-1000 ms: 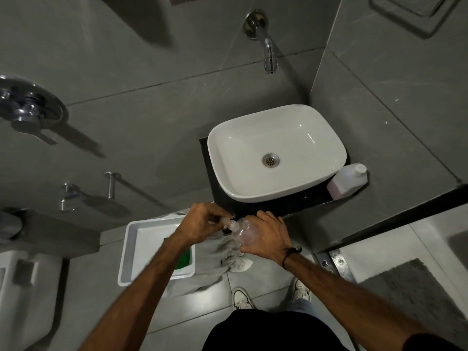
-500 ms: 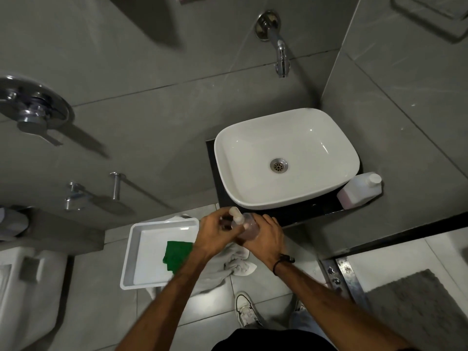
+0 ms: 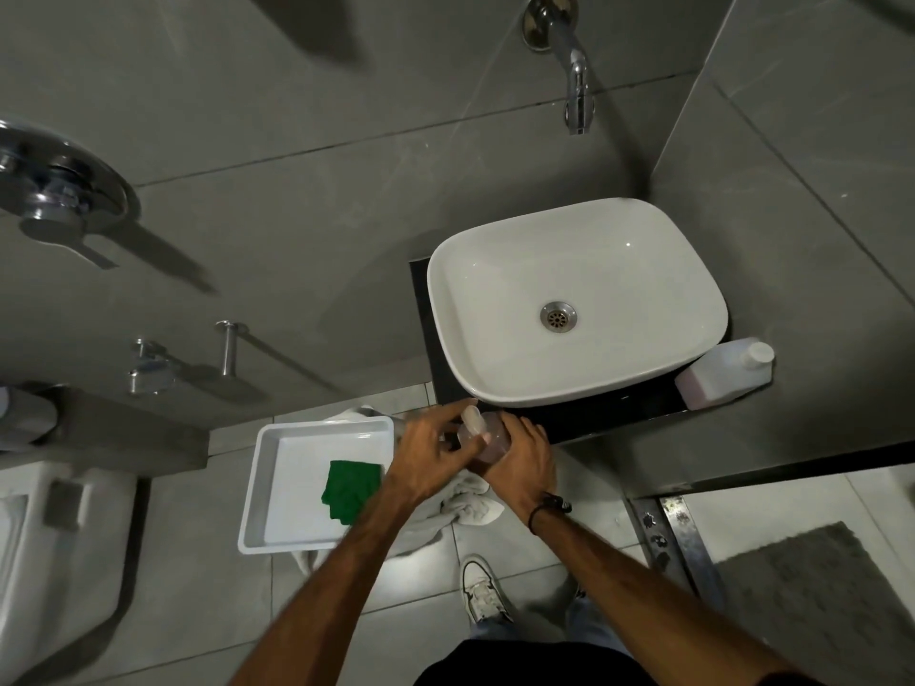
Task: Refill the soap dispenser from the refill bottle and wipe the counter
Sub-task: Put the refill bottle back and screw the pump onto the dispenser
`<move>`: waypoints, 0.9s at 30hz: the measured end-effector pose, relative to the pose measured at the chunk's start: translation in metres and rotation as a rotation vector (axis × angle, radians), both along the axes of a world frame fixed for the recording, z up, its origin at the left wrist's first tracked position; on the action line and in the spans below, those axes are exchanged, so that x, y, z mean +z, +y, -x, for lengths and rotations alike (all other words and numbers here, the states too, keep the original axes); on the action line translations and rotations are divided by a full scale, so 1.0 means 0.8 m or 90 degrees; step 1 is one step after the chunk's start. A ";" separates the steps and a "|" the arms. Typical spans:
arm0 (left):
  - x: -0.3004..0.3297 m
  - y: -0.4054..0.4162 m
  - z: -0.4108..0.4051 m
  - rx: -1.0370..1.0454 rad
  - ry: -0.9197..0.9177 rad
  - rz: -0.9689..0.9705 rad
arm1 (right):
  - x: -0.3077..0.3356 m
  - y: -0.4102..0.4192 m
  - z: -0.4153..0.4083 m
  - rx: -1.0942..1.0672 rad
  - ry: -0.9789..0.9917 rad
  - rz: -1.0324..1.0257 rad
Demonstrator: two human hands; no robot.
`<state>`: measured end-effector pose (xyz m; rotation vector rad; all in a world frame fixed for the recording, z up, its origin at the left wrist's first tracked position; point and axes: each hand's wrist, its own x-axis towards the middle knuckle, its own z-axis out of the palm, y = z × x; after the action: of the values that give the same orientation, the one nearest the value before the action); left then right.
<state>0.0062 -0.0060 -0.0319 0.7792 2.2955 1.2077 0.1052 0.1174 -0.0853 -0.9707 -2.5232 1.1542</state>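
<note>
A small clear soap dispenser [image 3: 487,440] with a pale pump top is held in front of the counter's near edge. My right hand [image 3: 525,462] wraps its body from the right. My left hand [image 3: 431,458] grips the pump top from the left. The white refill bottle [image 3: 725,373], with pinkish liquid low inside and its cap on, stands on the dark counter [image 3: 619,413] at the basin's right corner. A green cloth [image 3: 351,490] lies in a white tray [image 3: 277,487] to the left.
A white basin [image 3: 577,302] fills most of the counter under a wall tap [image 3: 569,56]. A grey towel [image 3: 465,502] lies under the tray on the floor. A toilet [image 3: 44,547] stands at the left, a grey mat [image 3: 822,601] at the right.
The dispenser has gone from tilted to upright between my hands. My left hand has stayed on the pump top and shifted its fingers around it. The view has moved closer.
</note>
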 end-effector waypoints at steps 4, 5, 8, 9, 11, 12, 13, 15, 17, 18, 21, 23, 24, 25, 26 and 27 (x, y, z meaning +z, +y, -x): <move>-0.029 0.000 0.003 -0.038 0.028 0.076 | -0.016 -0.009 0.011 -0.053 0.008 0.052; -0.036 0.001 0.004 -0.041 0.044 0.085 | -0.021 -0.011 0.013 -0.065 0.013 0.065; -0.050 0.003 0.005 -0.041 0.082 0.089 | -0.031 -0.013 0.014 -0.072 0.022 0.102; -0.053 0.003 0.005 -0.038 0.096 0.082 | -0.034 -0.010 0.013 -0.068 0.017 0.115; -0.057 0.002 0.004 -0.031 0.104 0.064 | -0.037 -0.004 0.012 -0.057 -0.001 0.136; -0.058 0.002 0.004 -0.027 0.100 0.056 | -0.038 0.000 0.012 -0.046 -0.010 0.145; -0.058 0.001 0.004 -0.024 0.094 0.050 | -0.037 0.003 0.011 -0.030 -0.017 0.155; -0.058 0.001 0.005 -0.021 0.084 0.045 | -0.034 0.013 0.003 0.010 -0.030 0.163; -0.057 0.000 0.004 -0.004 0.066 0.041 | -0.029 0.030 -0.014 0.031 -0.062 0.159; -0.056 0.000 0.003 0.005 0.059 0.040 | -0.027 0.043 -0.026 0.022 -0.078 0.164; -0.055 0.002 -0.002 0.030 0.049 0.050 | -0.015 0.097 -0.073 -0.083 -0.098 0.177; -0.054 0.004 -0.007 0.055 0.039 0.064 | -0.001 0.143 -0.106 -0.205 -0.077 0.171; -0.053 0.005 -0.010 0.068 0.033 0.071 | 0.006 0.167 -0.121 -0.266 -0.064 0.157; -0.053 0.007 -0.012 0.080 0.027 0.078 | 0.014 0.191 -0.134 -0.311 -0.058 0.139; -0.054 0.008 -0.013 0.094 0.022 0.084 | 0.022 0.214 -0.144 -0.338 -0.056 0.125; -0.054 0.009 -0.014 0.107 0.014 0.092 | 0.030 0.236 -0.150 -0.356 -0.046 0.119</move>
<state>0.0175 0.0012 -0.0753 0.5593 2.4764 1.0912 0.2255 0.3060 -0.0609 -1.6516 -2.0002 1.1906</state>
